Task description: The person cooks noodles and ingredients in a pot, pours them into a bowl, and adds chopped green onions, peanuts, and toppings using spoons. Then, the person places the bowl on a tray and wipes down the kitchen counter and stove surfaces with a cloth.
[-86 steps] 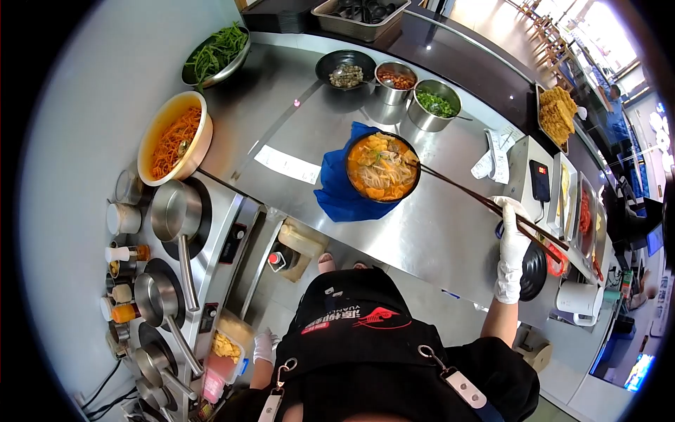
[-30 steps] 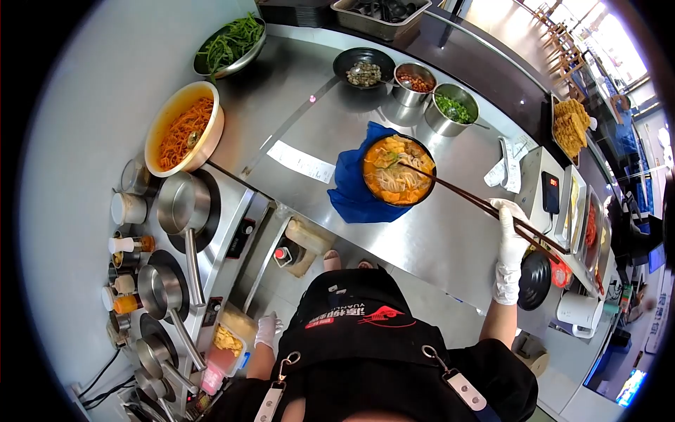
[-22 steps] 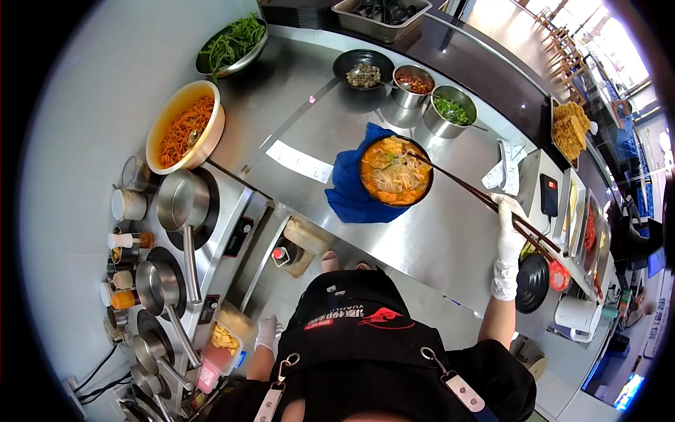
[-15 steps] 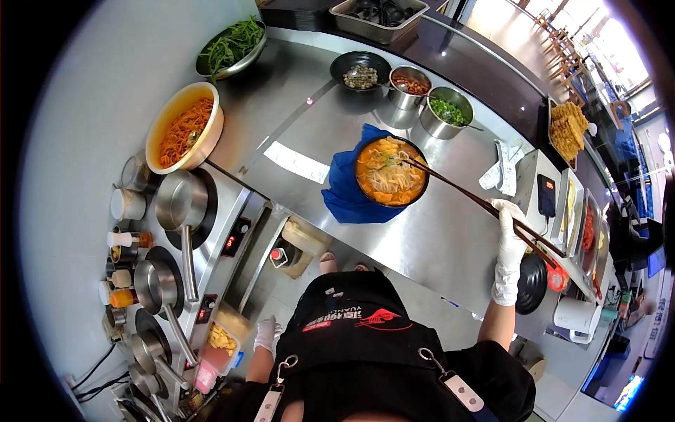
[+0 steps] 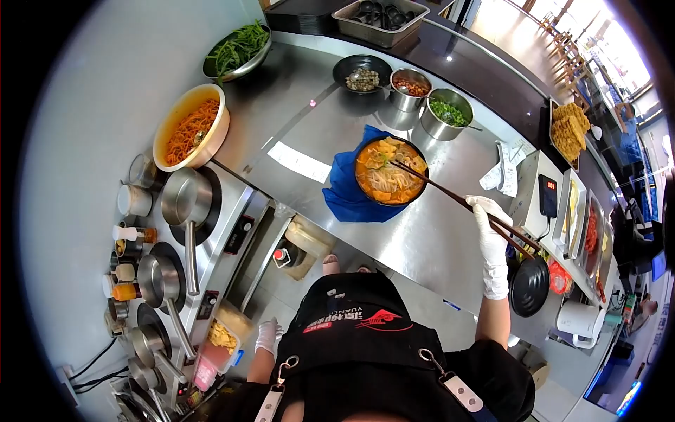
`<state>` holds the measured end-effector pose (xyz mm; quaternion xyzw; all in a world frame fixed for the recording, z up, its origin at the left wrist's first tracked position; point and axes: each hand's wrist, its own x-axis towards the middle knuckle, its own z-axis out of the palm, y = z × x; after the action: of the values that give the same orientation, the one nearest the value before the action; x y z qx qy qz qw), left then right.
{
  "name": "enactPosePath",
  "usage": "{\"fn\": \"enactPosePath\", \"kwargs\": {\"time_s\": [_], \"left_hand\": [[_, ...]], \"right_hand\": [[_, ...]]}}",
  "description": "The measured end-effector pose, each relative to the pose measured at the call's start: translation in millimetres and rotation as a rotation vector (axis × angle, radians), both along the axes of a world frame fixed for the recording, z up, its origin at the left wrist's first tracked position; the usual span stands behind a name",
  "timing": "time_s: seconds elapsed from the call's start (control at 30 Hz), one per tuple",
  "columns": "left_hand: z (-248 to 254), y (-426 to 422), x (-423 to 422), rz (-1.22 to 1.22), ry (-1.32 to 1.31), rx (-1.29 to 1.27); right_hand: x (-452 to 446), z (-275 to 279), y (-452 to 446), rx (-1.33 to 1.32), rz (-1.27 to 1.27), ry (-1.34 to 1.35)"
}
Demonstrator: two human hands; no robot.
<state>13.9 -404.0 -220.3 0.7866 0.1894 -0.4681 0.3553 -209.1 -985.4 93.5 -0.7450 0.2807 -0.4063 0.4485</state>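
Observation:
My right hand (image 5: 490,221), in a white glove, is closed around a pair of long dark chopsticks (image 5: 460,200). Their tips reach into a black bowl (image 5: 358,184) of noodle soup (image 5: 388,181) with orange broth, pale noodles and yellowish pieces. Beneath the bowl lies a crumpled blue cloth (image 5: 342,203) on the steel counter. My left hand (image 5: 268,335), also gloved, hangs low beside my apron, away from the counter. It holds nothing that I can see, and its fingers look loosely apart.
Behind the bowl stand a black bowl of small pale pieces (image 5: 362,79), a red-topping pot (image 5: 408,90) and a chopped-greens pot (image 5: 448,116). Shredded carrot fills a tub (image 5: 221,131) at left, beside saucepans (image 5: 184,199) on burners. Paper slips (image 5: 505,170) and a black lid (image 5: 529,286) lie right.
My right hand has moved a little left, and the chopstick tips have slid left across the noodles. My left hand stays low in about the same place.

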Motion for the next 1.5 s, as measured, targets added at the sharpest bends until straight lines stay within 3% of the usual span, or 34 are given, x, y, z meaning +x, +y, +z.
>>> {"fn": "enactPosePath", "kwargs": {"time_s": [0.03,0.27,0.57,0.67,0.83,0.87,0.93,1.03,1.13,1.2,1.27,1.33,1.5], "left_hand": [[-0.4,-0.7,-0.6,0.123,0.059,0.034],[-10.7,2.5,-6.6,0.122,0.101,0.059],[6.4,-6.8,-15.2,0.125,0.054,0.067],[-1.5,2.2,-16.5,0.106,0.059,0.107],[-21.5,19.5,-19.9,-0.156,-0.067,-0.053],[-15.9,15.9,-21.0,-0.146,-0.066,-0.051],[-5.2,10.7,-22.3,0.191,0.086,0.019],[-41.9,46.6,-20.8,0.317,0.247,-0.138],[-10.5,33.6,-37.8,0.235,0.074,0.041],[9.3,32.3,-42.8,0.215,0.066,0.062],[0.6,37.2,-41.4,0.227,0.054,0.064],[0.2,37.1,-36.8,0.228,0.072,0.014],[-38.1,75.9,-33.9,0.313,0.062,-0.083]], "right_hand": [[-3.5,3.0,1.2,-0.032,-0.020,0.000],[-5.9,-0.3,-3.6,-0.112,-0.016,-0.059],[-29.4,6.7,21.0,-0.110,0.008,0.072],[-25.5,11.6,22.7,-0.118,0.022,0.034],[-19.2,7.2,20.8,-0.117,0.056,0.053],[-18.7,8.5,21.3,-0.107,0.070,0.068],[-8.1,11.8,23.1,-0.075,0.111,-0.020],[12.1,12.4,26.9,-0.110,0.153,0.045],[14.7,21.8,25.3,-0.224,0.082,0.090],[11.7,15.5,22.5,-0.111,-0.017,-0.122],[1.7,12.2,7.1,-0.080,-0.126,0.027],[2.0,23.9,12.0,-0.031,-0.216,-0.110],[36.2,33.0,26.4,0.285,-0.133,-0.319]]}}
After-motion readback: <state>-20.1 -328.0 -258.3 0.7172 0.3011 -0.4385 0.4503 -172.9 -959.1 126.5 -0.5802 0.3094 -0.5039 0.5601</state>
